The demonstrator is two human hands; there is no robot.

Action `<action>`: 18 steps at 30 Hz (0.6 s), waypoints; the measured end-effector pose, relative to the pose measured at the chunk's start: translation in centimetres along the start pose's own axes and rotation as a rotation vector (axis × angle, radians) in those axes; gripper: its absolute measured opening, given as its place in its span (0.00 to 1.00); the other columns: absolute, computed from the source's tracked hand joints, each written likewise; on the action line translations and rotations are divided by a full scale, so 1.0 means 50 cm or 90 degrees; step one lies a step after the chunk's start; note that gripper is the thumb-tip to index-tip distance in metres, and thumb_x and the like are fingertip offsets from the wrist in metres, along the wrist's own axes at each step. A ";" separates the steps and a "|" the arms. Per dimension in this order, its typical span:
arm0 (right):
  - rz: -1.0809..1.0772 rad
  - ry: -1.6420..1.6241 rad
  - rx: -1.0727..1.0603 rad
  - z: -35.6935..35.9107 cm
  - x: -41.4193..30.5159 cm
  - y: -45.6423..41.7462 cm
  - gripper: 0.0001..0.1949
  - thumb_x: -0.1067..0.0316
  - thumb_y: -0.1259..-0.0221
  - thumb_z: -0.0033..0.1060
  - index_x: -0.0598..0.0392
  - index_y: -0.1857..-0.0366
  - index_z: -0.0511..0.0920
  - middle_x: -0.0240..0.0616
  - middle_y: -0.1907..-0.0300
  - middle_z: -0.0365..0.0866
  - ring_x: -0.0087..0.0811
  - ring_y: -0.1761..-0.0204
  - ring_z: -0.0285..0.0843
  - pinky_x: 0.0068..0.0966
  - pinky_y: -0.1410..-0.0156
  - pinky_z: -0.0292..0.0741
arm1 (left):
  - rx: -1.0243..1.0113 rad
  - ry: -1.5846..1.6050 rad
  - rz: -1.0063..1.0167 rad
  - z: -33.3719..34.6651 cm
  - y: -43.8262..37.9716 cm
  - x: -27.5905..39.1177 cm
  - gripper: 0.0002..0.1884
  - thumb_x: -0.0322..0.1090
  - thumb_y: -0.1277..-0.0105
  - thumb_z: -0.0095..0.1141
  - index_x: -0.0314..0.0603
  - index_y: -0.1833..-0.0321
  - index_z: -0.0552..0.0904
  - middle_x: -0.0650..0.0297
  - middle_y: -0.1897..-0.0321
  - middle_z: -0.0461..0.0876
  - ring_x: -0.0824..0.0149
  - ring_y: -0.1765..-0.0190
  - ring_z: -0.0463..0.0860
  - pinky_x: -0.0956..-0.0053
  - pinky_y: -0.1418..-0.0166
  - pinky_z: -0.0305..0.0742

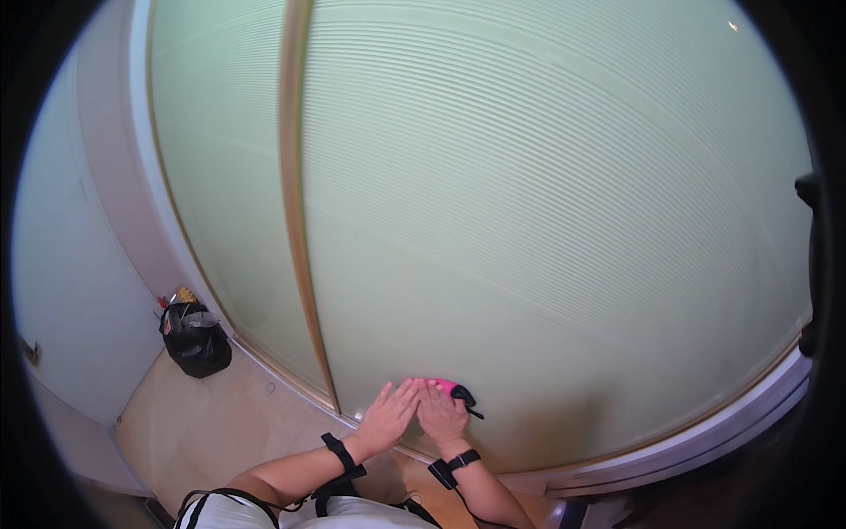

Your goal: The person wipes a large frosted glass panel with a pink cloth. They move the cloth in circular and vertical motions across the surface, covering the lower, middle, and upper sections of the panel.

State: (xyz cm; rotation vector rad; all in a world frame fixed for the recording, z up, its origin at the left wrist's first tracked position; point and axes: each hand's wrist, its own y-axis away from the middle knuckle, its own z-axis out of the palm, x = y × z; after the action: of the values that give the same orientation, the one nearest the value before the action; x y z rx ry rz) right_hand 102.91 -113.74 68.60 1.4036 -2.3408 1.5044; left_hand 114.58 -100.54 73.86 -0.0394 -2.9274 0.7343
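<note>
A pink-and-black object shows beside and behind the fingers of my right hand, in front of the glass panel. Its left part is pink; its right end is black with a short dark strip sticking out. The rest of it lies hidden under that hand, which holds it. My left hand is flat with its fingers stretched, the thumb apart. Its fingertips meet those of the right hand. Whether the left hand touches the object is hidden. Each wrist wears a black strap.
Ridged, greenish translucent glass panels fill the view ahead, split by a brown upright frame. A full black plastic bag sits on the tiled floor at left, near a pale door. Bottom rails curve away right.
</note>
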 end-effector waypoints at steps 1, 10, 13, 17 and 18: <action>0.008 -0.005 0.003 -0.010 0.002 -0.006 0.29 0.56 0.30 0.46 0.43 0.25 0.65 0.35 0.17 0.46 0.33 0.15 0.33 0.48 0.17 0.29 | 0.007 0.023 -0.008 -0.004 0.002 0.004 0.30 0.30 0.42 0.54 0.27 0.34 0.74 0.47 0.24 0.63 0.52 0.21 0.61 0.46 0.20 0.50; 0.034 0.085 0.020 -0.066 -0.023 -0.175 0.27 0.53 0.27 0.41 0.40 0.25 0.65 0.34 0.17 0.48 0.31 0.15 0.36 0.51 0.18 0.29 | 0.161 0.056 -0.132 -0.097 -0.047 -0.003 0.31 0.25 0.44 0.56 0.19 0.36 0.71 0.38 0.25 0.60 0.43 0.23 0.63 0.45 0.21 0.54; -0.021 0.076 -0.006 -0.043 -0.045 -0.176 0.28 0.53 0.27 0.37 0.36 0.23 0.63 0.28 0.18 0.51 0.24 0.16 0.36 0.47 0.18 0.26 | 0.124 0.007 -0.124 -0.093 -0.026 -0.034 0.32 0.24 0.45 0.56 0.19 0.33 0.70 0.38 0.25 0.61 0.43 0.23 0.62 0.45 0.21 0.53; -0.077 0.018 -0.066 -0.043 -0.033 -0.132 0.27 0.55 0.28 0.41 0.34 0.24 0.65 0.22 0.18 0.53 0.20 0.16 0.38 0.43 0.17 0.26 | 0.022 0.094 -0.116 -0.116 -0.008 -0.038 0.35 0.23 0.45 0.56 0.21 0.31 0.68 0.39 0.25 0.61 0.44 0.22 0.61 0.45 0.20 0.51; -0.067 0.010 -0.055 -0.028 -0.042 -0.123 0.27 0.55 0.29 0.42 0.34 0.25 0.66 0.22 0.19 0.53 0.20 0.17 0.39 0.42 0.17 0.27 | 0.031 0.110 -0.098 -0.100 0.001 -0.055 0.35 0.23 0.45 0.56 0.21 0.30 0.67 0.39 0.25 0.61 0.44 0.22 0.61 0.45 0.20 0.51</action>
State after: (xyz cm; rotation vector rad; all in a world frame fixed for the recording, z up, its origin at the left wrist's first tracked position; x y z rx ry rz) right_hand 107.83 -112.09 72.79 1.4651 -2.2543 1.3653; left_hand 117.95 -98.29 77.90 0.1195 -2.7114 0.7370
